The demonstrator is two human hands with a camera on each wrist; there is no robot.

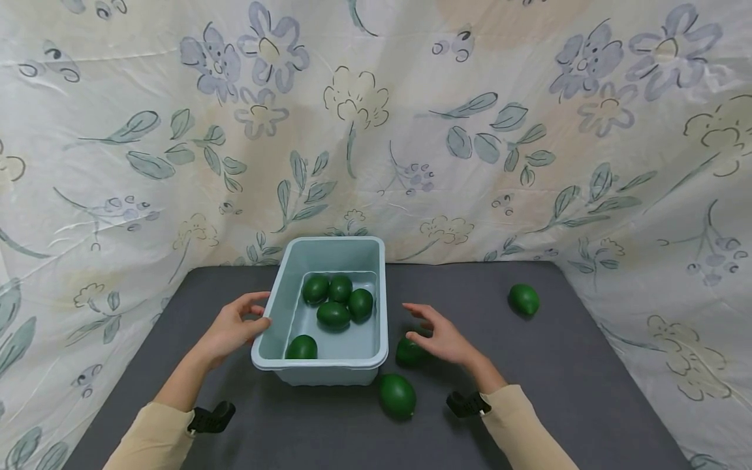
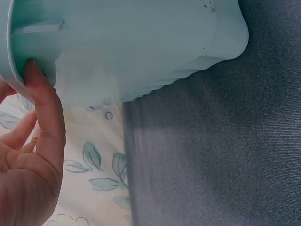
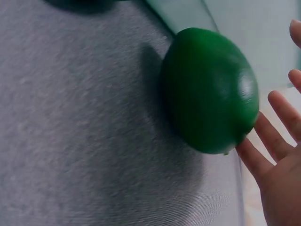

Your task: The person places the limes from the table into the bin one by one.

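Observation:
A pale blue-green plastic bin holds several dark green limes. My left hand is at the bin's left rim. In the left wrist view its thumb lies under the lip against the outer wall, and the other fingers are partly hidden. Right of the bin, my right hand hovers with spread, slightly bent fingers and an empty palm. Partly beneath it sits a lime, large in the right wrist view; whether the fingertips touch it I cannot tell. Another lime lies by the bin's front right corner.
A single lime lies farther off on the right side of the dark grey table. Behind the table hangs a flower-patterned cloth, close to the bin's back edge. Each wrist wears a black strap device.

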